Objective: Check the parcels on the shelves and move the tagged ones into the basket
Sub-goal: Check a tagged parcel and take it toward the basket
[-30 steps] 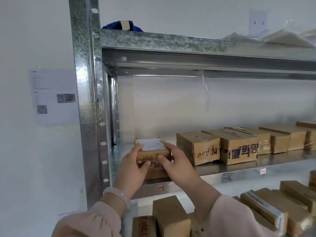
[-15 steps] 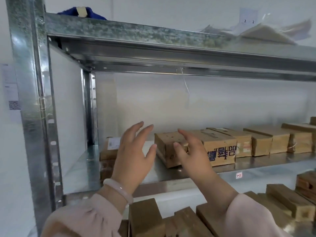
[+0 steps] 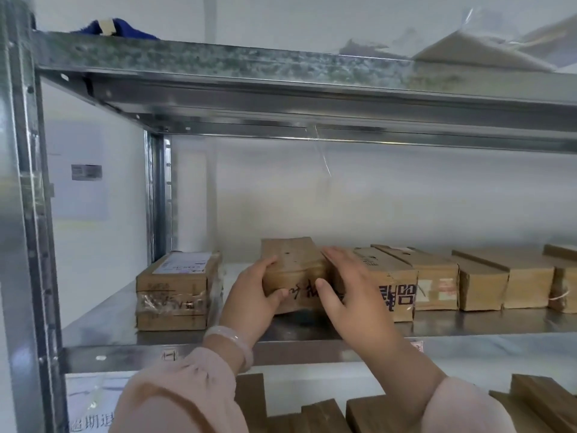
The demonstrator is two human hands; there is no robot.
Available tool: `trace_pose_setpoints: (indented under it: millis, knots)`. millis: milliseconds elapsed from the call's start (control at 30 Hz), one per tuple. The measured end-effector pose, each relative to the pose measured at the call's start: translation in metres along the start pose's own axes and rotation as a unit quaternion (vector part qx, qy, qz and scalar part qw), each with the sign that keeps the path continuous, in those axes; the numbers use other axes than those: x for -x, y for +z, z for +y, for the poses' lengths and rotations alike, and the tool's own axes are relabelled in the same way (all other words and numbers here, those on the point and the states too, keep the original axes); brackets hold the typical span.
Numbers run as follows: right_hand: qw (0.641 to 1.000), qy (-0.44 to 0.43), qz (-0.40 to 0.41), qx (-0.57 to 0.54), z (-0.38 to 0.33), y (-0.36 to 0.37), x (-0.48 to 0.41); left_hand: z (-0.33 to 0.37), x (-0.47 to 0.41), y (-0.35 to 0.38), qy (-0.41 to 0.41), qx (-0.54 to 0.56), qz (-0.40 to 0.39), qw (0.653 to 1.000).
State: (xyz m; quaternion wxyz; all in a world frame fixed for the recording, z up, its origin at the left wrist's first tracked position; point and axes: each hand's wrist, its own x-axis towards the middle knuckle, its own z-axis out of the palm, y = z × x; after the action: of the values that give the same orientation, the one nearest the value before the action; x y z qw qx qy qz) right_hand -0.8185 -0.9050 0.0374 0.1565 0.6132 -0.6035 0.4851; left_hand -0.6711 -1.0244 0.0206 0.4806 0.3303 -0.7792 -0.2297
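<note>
**Two Hands on One Cardboard Parcel (image 3: 292, 265)**

Both hands hold the same cardboard parcel on the middle shelf deck (image 3: 106, 328).

1. Left hand (image 3: 253, 296): curled round the parcel's left end. The fingers wrap over the upper left edge and the thumb presses the front face. A pale bracelet (image 3: 231, 342) sits on the wrist above a pink sleeve (image 3: 175, 398).
2. Right hand (image 3: 351, 287): clasps the parcel's right end. The fingers run nearly straight back along the top right edge, at the seam with the neighbouring box, and the thumb presses the front face.
3. Parcel: brown, with black handwriting on its front face between the two thumbs. A dark shadow lies under its front lower edge. Whether it rests flat on the deck or is raised cannot be told.

Surroundings, from the parcel outward:

- Right, touching or just beside: a printed parcel (image 3: 395, 287) with large dark characters on its front, then a row of plain boxes (image 3: 499, 282) running to the frame edge.
- Left, apart from the held parcel: a labelled parcel (image 3: 173, 292) with a white label (image 3: 184, 264) on top and clear tape across its front.
- Far left: the galvanised upright post (image 3: 25, 214).
- Above: the upper shelf (image 3: 218, 64), carrying a blue cloth item (image 3: 115, 26) at its left and clear plastic bags (image 3: 484, 48) at its right.
- Below: more brown boxes (image 3: 374, 414) on the lower level.
- Left wall: a paper notice (image 3: 79, 175).
</note>
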Motion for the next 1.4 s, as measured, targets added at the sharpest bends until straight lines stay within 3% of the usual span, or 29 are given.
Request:
trace_pose_setpoints:
  millis: [167, 233, 433, 567, 667, 767, 900, 1033, 1133, 1200, 1333, 1400]
  knots:
    - [0.985, 0.064, 0.038, -0.158, -0.007, -0.004, -0.014, 0.005, 0.015, -0.014, 0.025, 0.096, 0.122, 0.988]
    - [0.974, 0.096, 0.028, -0.205, -0.013, -0.004, -0.021, 0.011, 0.017, -0.018, 0.037, 0.153, 0.134, 0.978]
    - [0.907, 0.151, -0.047, -0.390, -0.021, 0.003, -0.030, 0.030, 0.022, -0.021, 0.034, 0.229, 0.110, 0.967]
    - [0.918, 0.107, -0.050, -0.378, -0.016, 0.009, -0.025, 0.037, 0.021, -0.027, -0.036, 0.214, 0.075, 0.973]
    - [0.917, 0.093, -0.057, -0.384, -0.016, 0.011, -0.024, 0.041, 0.017, -0.029, -0.073, 0.261, 0.041, 0.962]
    - [0.920, 0.081, -0.079, -0.374, -0.019, 0.010, -0.024, 0.043, 0.014, -0.031, -0.108, 0.332, 0.006, 0.937]
    - [0.913, 0.087, -0.090, -0.387, -0.018, 0.012, -0.021, 0.036, 0.013, -0.026, -0.127, 0.422, 0.022, 0.897]
    - [0.918, 0.128, -0.093, -0.364, -0.012, 0.015, -0.019, 0.023, 0.013, -0.023, -0.185, 0.603, 0.005, 0.776]
    - [0.916, 0.136, -0.121, -0.359, -0.010, 0.022, -0.019, 0.018, 0.012, -0.023, -0.205, 0.640, -0.024, 0.740]
    - [0.916, 0.142, -0.111, -0.359, -0.007, 0.026, -0.019, 0.015, 0.010, -0.022, -0.206, 0.617, 0.002, 0.759]
    - [0.936, 0.138, -0.092, -0.309, -0.004, 0.028, -0.019, 0.006, 0.003, -0.029, -0.164, 0.445, 0.072, 0.877]
    - [0.952, 0.122, -0.088, -0.267, -0.004, 0.030, -0.020, 0.002, 0.000, -0.034, -0.168, 0.386, 0.070, 0.905]
